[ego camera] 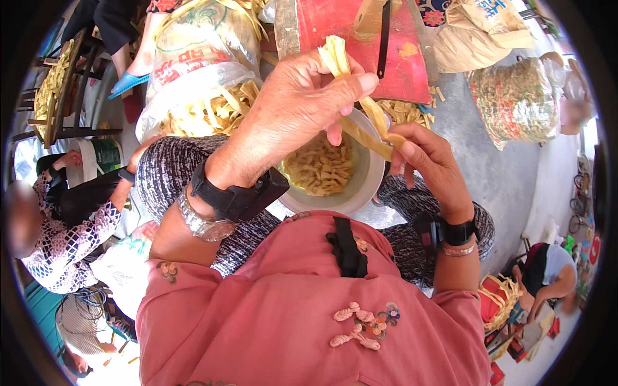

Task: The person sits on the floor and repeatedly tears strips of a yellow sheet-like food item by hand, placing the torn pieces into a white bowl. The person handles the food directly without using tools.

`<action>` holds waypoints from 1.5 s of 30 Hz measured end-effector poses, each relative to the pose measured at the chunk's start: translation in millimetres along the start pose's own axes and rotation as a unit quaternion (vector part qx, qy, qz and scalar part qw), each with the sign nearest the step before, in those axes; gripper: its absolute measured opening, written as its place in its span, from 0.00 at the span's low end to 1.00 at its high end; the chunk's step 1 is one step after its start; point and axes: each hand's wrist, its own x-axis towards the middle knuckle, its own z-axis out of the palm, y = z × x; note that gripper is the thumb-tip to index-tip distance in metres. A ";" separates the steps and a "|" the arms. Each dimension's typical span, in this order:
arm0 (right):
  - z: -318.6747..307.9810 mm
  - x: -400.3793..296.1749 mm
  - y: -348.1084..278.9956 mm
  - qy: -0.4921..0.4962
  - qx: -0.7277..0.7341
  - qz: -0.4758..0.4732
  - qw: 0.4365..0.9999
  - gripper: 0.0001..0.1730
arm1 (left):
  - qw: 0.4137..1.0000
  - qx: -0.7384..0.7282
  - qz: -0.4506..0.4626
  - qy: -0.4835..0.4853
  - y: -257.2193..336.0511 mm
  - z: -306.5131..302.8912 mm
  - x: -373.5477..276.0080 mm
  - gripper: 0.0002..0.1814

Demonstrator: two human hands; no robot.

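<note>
A long, pliable yellow strip (371, 113), possibly a dried foodstuff, stretches between both hands. My left hand (309, 91) pinches it near its upper end, and a folded, paler end sticks up above the fingers. Lower to the right, my right hand (427, 161) holds the other part, where the strip looks looped or crossed at the fingertips. Under the hands, between the knees, stands a white basin (333, 205). Inside lie many short yellow knotted-looking pieces (321, 166) in what seems to be liquid. My left forearm and hand hide part of the basin.
A red board (333, 29) with a dark upright blade (384, 43) lies ahead, with cut pieces (405, 112) at its near edge. An open plastic sack (203, 67) of strips stands left; another filled sack (516, 101) stands right. People (72, 227) sit on the left; another person (550, 270) bends at right.
</note>
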 end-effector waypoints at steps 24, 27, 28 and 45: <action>-39.3 56.2 -52.7 0.223 -0.382 -0.213 0.871 0.15 | 0.981 0.140 0.099 0.091 20.3 -4.4 72.3 0.05; -36.6 67.4 -23.4 0.221 -0.456 -0.198 0.839 0.15 | 0.915 0.345 0.139 0.159 -5.3 -16.5 73.2 0.08; -36.8 58.4 -25.5 0.207 -0.416 -0.176 0.868 0.15 | 0.902 0.368 0.139 0.177 -6.2 -19.7 66.8 0.08; 6.2 -10.4 -41.8 -0.087 -0.021 -0.323 0.942 0.18 | 0.975 0.119 -0.089 -0.164 -50.5 15.7 -2.9 0.18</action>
